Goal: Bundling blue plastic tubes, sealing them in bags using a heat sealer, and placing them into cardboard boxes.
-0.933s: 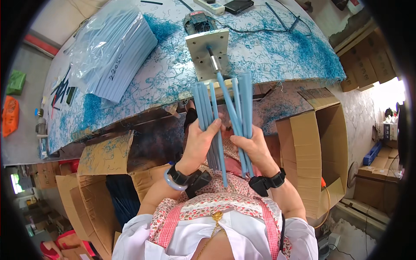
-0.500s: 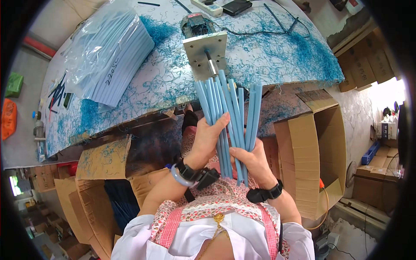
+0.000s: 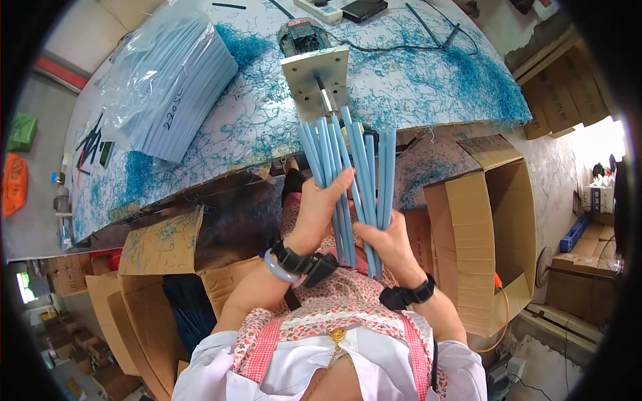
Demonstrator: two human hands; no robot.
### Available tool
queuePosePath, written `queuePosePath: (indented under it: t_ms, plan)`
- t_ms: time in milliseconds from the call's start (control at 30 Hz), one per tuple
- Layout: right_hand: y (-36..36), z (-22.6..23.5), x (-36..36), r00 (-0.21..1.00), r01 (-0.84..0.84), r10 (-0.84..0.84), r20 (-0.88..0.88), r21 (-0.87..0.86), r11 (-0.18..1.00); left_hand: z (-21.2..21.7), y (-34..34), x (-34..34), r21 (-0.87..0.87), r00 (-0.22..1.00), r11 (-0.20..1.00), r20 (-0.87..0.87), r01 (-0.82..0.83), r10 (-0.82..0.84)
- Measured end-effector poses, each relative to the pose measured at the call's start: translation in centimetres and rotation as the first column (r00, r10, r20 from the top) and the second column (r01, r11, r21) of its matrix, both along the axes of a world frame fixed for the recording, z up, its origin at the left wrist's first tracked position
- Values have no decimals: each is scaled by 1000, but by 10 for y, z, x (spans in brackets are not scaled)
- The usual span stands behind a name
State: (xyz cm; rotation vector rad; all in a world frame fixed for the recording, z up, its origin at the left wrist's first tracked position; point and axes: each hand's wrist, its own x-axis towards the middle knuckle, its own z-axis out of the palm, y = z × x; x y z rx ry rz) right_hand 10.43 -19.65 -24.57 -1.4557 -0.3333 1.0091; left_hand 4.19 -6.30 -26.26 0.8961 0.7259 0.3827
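Note:
Several light blue tubes (image 3: 358,167) are held upright in front of me, fanned into two loose groups. My left hand (image 3: 321,204) is closed round the left group, its thumb lying across the tubes. Lower down, my right hand (image 3: 388,240) grips the right group, thumb pressed on the front. The tubes' upper ends stand just below a motor (image 3: 304,39) with a square metal plate (image 3: 315,75). One tube reaches up close to the motor's metal shaft (image 3: 328,100); whether it touches cannot be made out. The fingers behind the tubes are mostly hidden.
A clear plastic bag of pale blue tubes (image 3: 177,93) lies on the left of the white table (image 3: 261,134). Blue shavings (image 3: 478,83) cover much of its top. Open cardboard boxes stand on the right (image 3: 475,247) and left (image 3: 160,244) below the table edge. A black cable runs across the back.
The right group of tubes has shifted slightly left, nearer the left group, and stands more upright. Both hands keep their grip.

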Motion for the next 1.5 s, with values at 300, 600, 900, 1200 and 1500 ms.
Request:
queuePosePath:
  t_ms: [300,600,900,1200,1500]
  plan:
    - [-8,-26,-2,992,-123,122,30,37,992,2,17,-5,85,996,992,3,91,-92]
    - [-10,6,8,977,-62,74,-201,65,996,-3,5,8,-49,992,992,60,114,-111]
    - [-2,-20,14,981,-195,194,21,79,978,-3,18,2,41,984,983,-15,179,-179]
    - [-6,17,3,978,-115,109,-175,-26,993,-1,8,-5,-24,987,987,28,157,-156]
    - [-9,-14,4,996,-83,86,-33,82,993,-18,16,9,-22,982,984,60,179,-178]
